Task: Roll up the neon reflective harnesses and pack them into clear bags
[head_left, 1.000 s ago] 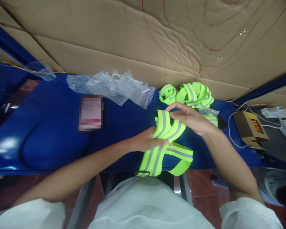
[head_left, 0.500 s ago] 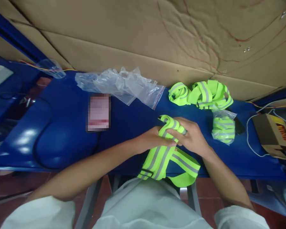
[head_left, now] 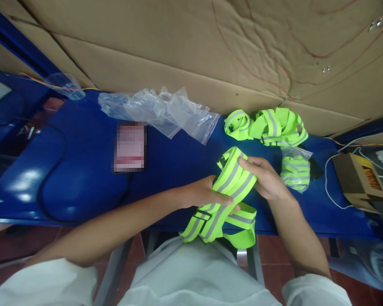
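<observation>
A neon yellow-green reflective strap (head_left: 232,182) with grey stripes lies folded between both hands, over the table's front edge. My left hand (head_left: 207,193) is closed on its middle, thumb on top. My right hand (head_left: 265,176) pinches the upper right part of the folds, thumb above and the other fingers hidden beneath. A black buckle (head_left: 201,215) shows on the strap at lower left, and loose loops hang by my lap. Farther back lie more bundled reflective straps (head_left: 271,125). Right of my right hand is a folded strap in a clear bag (head_left: 295,172).
Clear zip bags (head_left: 166,110) lie along the back of the blue table (head_left: 89,170). A pixelated flat object (head_left: 130,146) is left of centre. An open cardboard box (head_left: 357,178) and white cable stand at right; a clear plastic cup (head_left: 65,87) lies at back left.
My right hand has moved slightly right and changed from wrapping the strap end to pinching its folds. The strap's upper part now lies broader and flatter. The view has shifted slightly.
</observation>
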{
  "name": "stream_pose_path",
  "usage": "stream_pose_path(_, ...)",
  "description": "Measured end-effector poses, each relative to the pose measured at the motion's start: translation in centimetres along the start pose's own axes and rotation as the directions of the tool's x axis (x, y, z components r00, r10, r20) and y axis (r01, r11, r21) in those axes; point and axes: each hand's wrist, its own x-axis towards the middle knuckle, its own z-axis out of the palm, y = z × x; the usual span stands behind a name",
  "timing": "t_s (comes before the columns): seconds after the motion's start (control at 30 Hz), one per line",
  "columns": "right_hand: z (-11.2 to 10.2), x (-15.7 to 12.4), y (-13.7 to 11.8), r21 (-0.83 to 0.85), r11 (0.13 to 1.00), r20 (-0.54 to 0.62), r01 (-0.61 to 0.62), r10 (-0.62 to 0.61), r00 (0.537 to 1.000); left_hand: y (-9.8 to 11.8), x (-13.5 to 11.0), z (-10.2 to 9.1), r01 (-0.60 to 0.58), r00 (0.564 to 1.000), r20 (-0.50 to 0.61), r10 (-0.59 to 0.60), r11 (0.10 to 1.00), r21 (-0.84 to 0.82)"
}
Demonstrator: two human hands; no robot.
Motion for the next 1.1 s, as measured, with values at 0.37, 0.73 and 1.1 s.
stream_pose_path(0.37, -0.5, 1.7, 1.9, -0.517, 0.782, 0.052, 0.348, -0.377, 0.925, 0.2, 0.1, -0.8, -0.235, 0.972, 0.1, 0.213, 0.889, 0.392)
stream_pose_path(0.73, 1.4, 0.2, 2.5, -0.697, 0.51, 0.309, 0.505, -0.422, 0.852, 1.2, 0.0, -1.3, -0.254, 0.965, 0.044, 0.258, 0.882, 0.397)
stream_pose_path(1.1, 1.3, -0.6, 1.4, -0.584, 0.726, -0.051, 0.363, -0.48, 0.876, 0.7, -0.6, -0.7, -0.008, 0.99, 0.142, -0.006, 0.995, 0.103)
